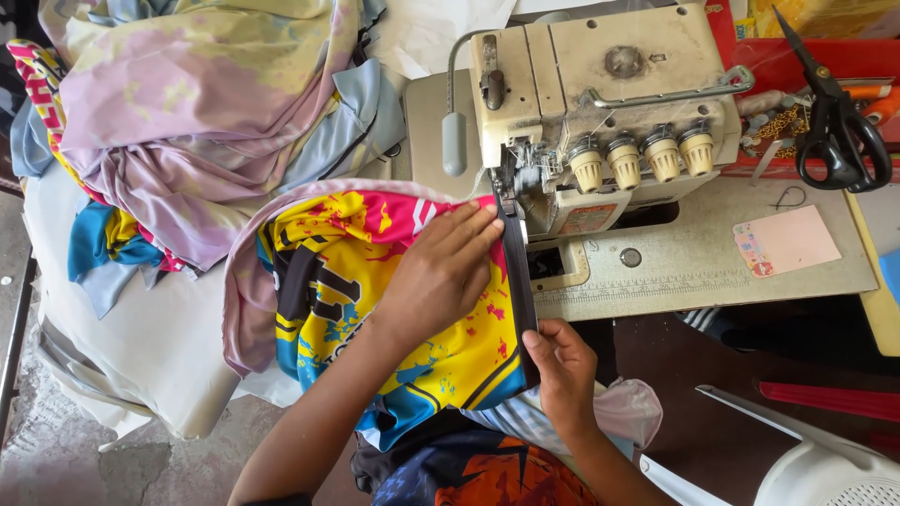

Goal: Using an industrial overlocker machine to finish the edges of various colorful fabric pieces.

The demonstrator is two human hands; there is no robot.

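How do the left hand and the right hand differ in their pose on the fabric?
The left hand lies flat on the colourful fabric, fingers reaching toward the sewing machine. The right hand is nearer the body and pinches the dark edge strip with its thumb. Both touch the same garment.

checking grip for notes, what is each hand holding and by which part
The right hand pinches the colourful garment by its dark edge strip; the left hand only presses flat on it.
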